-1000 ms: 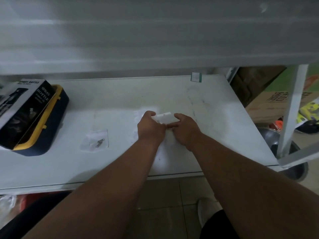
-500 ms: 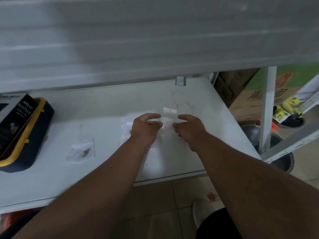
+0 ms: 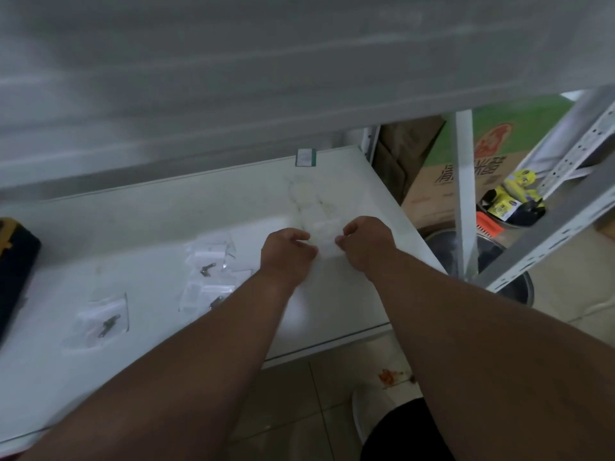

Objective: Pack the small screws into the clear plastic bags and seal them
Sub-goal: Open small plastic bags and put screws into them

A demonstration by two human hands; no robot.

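Centrally, both hands pinching clear bag (image 3: 324,232) (contents unclear), 1 screw-filled bag (image 3: 100,319) left

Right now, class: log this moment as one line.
left hand: pinching clear bag | right hand: pinching same bag | filled bags: left, on shelf

Dark case (image 3: 16,261) cut off at left
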